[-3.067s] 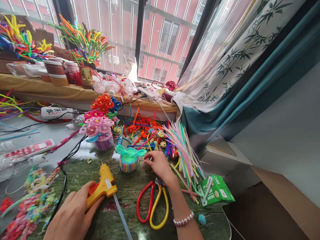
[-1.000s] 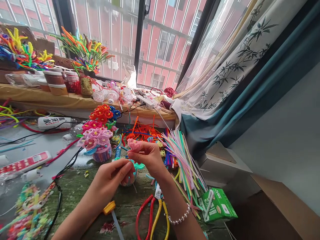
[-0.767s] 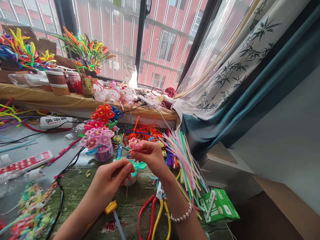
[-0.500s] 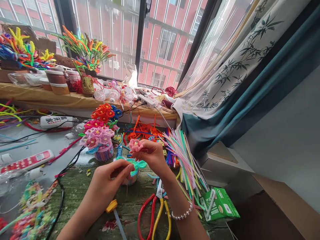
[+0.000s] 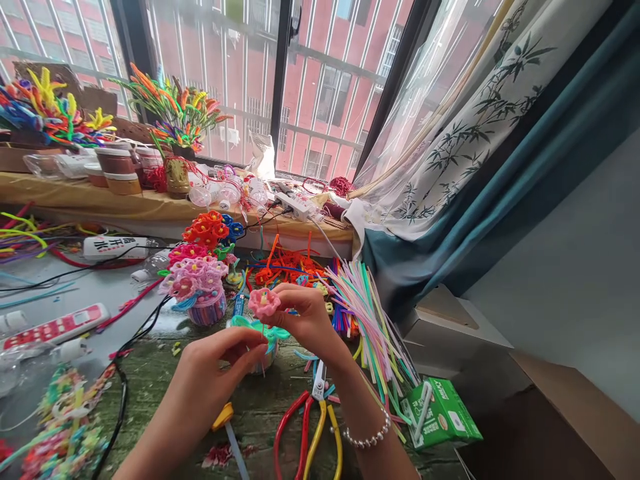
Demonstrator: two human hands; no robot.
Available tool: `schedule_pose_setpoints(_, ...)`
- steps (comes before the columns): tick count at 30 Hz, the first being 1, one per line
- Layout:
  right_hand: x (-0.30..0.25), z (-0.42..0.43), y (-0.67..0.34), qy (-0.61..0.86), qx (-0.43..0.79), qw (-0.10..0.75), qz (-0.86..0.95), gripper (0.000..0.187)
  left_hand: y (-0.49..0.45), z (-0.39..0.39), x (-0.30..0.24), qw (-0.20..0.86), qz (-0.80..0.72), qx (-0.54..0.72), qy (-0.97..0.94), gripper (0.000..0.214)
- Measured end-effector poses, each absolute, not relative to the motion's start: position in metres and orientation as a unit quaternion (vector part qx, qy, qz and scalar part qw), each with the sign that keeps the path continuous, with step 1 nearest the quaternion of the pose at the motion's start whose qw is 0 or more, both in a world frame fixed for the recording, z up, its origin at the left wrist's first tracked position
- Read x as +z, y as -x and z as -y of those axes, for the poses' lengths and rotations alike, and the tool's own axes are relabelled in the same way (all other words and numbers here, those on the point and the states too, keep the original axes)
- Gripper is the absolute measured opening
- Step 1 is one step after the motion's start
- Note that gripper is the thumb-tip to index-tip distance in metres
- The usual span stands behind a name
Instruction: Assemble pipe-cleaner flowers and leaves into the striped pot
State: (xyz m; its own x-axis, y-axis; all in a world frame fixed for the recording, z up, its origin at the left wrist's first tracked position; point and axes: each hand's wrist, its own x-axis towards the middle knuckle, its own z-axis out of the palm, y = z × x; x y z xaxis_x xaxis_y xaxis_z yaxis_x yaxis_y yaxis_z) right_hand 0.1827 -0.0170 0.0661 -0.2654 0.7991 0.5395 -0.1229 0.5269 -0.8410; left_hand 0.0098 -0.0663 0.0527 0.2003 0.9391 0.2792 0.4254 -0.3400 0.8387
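Note:
My right hand (image 5: 306,320) pinches a small pink pipe-cleaner flower (image 5: 264,301) and holds it up above a little striped pot with a teal bow (image 5: 260,333). My left hand (image 5: 220,360) is just below, its fingertips pinched at the flower's thin stem. A pearl bracelet (image 5: 366,437) is on my right wrist. The yellow glue gun (image 5: 223,417) lies on the table under my left forearm, mostly hidden.
Red and yellow scissors (image 5: 313,430) lie near my right wrist. A bundle of pastel pipe cleaners (image 5: 370,313) and a green carton (image 5: 443,413) are to the right. A finished pink flower pot (image 5: 197,287) stands at the left. Cables (image 5: 125,347) cross the table.
My left hand has left the glue gun and come up to the flower. My right hand has picked up the pink flower and turned it so its face shows.

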Motion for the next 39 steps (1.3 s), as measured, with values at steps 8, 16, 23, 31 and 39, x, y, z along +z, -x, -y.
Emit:
schedule_pose_setpoints(8,0.067,0.019,-0.182,0.268,0.467,0.516,0.666,0.035,-0.01,0.066,0.052,0.269,-0.49,0.417,-0.717,0.026)
schedule_pose_setpoints(16,0.061,0.016,-0.182,0.287,0.513,0.52,0.619,0.036,-0.007,0.065,0.046,0.228,-0.495,0.409,-0.732,0.028)
schedule_pose_setpoints(23,0.063,0.016,-0.182,0.282,0.501,0.532,0.622,0.03,-0.013,0.062,0.054,0.135,-0.463,0.454,-0.749,0.024)
schedule_pose_setpoints(31,0.064,0.012,-0.184,0.31,0.528,0.534,0.583,0.036,-0.017,0.059,0.051,0.135,-0.469,0.434,-0.757,0.028)
schedule_pose_setpoints(39,0.067,0.012,-0.183,0.311,0.531,0.563,0.552,0.039,-0.026,0.073,0.044,0.207,-0.477,0.493,-0.698,0.022)
